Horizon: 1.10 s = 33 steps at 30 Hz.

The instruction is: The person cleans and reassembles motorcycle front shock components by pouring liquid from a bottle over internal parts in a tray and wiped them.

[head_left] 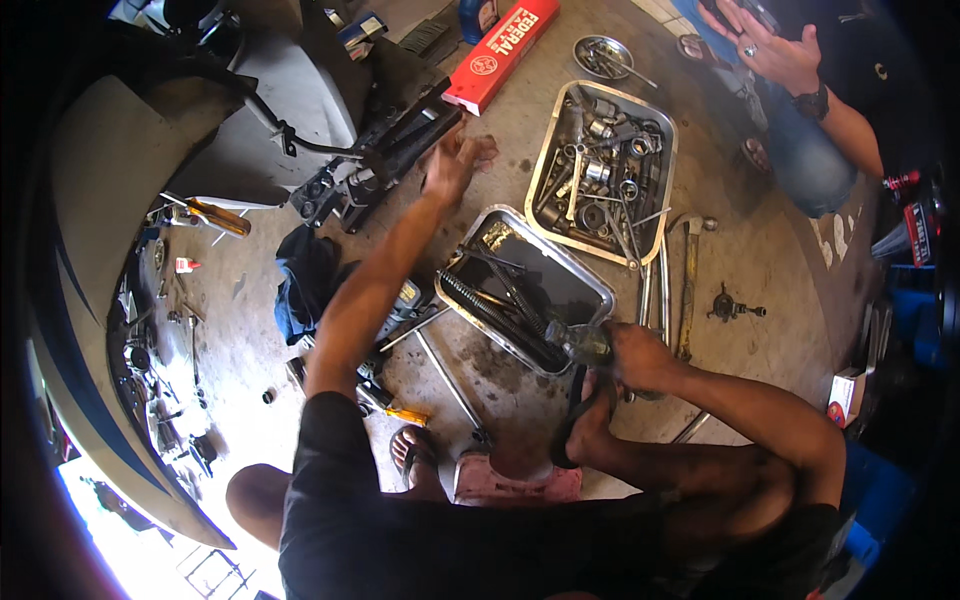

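Bottle (pixel 588 345): being gripped in the right hand (pixel 643 357), pointing leftward over the near right corner of the oil tray (pixel 500 238). Seeing springs (pixel 472 301) lying inside that tray, along with dark liquid (pixel 552 276). Holding the left hand (pixel 453 172) out, hovering beside the black frame (pixel 400 150) and near the lower end of the red box (pixel 505 55); being blurred, so cannot tell whether open or closed. Seeing the socket tray (pixel 546 150) lying just beyond the oil tray, crowded with metal parts (pixel 597 172), and the hammer (pixel 688 290) lying beside its near right corner.
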### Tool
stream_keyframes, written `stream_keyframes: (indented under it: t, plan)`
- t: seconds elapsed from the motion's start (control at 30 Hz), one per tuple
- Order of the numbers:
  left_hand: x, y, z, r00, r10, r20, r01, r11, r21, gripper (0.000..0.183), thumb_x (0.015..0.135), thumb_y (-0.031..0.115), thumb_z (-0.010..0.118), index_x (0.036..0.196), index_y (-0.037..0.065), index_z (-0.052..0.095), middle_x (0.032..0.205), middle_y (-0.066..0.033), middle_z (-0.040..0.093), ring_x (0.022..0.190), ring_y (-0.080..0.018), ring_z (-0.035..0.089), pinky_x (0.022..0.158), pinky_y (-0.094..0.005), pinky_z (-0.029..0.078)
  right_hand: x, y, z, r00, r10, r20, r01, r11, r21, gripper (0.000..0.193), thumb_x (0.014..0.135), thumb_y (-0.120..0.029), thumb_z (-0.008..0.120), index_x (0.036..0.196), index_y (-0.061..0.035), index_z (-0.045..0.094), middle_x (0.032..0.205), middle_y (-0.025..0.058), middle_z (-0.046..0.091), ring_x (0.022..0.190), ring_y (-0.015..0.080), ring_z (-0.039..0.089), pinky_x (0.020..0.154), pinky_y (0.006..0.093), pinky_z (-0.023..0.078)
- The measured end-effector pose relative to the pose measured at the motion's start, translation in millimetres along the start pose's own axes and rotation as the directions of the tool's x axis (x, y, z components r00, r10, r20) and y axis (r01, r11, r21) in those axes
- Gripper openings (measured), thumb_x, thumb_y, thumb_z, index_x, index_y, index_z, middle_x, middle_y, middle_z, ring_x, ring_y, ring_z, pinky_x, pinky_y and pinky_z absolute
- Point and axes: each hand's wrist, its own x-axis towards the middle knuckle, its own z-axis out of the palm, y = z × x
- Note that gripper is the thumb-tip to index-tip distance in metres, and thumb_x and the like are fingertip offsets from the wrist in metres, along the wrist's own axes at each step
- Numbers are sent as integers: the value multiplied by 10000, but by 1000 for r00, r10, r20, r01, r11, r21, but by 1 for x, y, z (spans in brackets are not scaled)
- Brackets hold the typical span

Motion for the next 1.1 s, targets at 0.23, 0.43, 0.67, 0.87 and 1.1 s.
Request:
stream_keyframes:
  t: [0.23, 0.43, 0.67, 0.87, 1.1]
  plan:
    - [11, -108, -6, 937, -303, -175, 255, 934, -250, 254, 900, 144, 566, 995, -65, 457, 889, -176, 648, 754, -242, 682, 658, -315, 564, 3, -3, -5, 998, -35, 54, 34, 999, 16, 603, 735, -301, 720, 1139, 90, 501, 949, 258, 616, 880, 404, 634, 778, 444, 537]
    - [24, -138, -35, 953, -233, -194, 290, 885, 363, 223, 828, 180, 603, 974, 15, 570, 896, -153, 699, 831, -272, 685, 779, -336, 529, 4, -4, -10, 995, 49, 85, -55, 996, 65, 648, 761, -356, 704, 1170, 93, 479, 954, 264, 613, 889, 393, 636, 783, 441, 536]
    - [38, -134, -4, 993, 91, 81, -116, 519, 847, 232, 873, 200, 529, 1029, 37, 582, 1072, -205, 611, 977, -378, 620, 843, -437, 510, 6, 8, 5, 995, 67, 73, -67, 998, -6, 583, 748, -299, 710, 1135, 79, 493, 880, 269, 634, 822, 403, 655, 738, 456, 540]
    - [45, -143, 10, 993, 80, 85, -105, 313, 944, 169, 889, 154, 529, 973, 32, 610, 1059, -203, 583, 970, -389, 620, 847, -451, 510, 11, 8, 8, 998, 54, 35, -56, 997, 58, 469, 741, -257, 699, 1044, 61, 534, 827, 261, 641, 792, 408, 654, 712, 459, 534]
    - [47, -131, 7, 1000, -18, 21, -9, 515, 857, 161, 852, 135, 623, 967, 22, 608, 1068, -207, 578, 1008, -385, 605, 869, -452, 503, 8, 2, -3, 993, 82, 88, -88, 994, 68, 457, 713, -155, 661, 1086, 66, 517, 880, 261, 639, 826, 426, 638, 742, 461, 534]
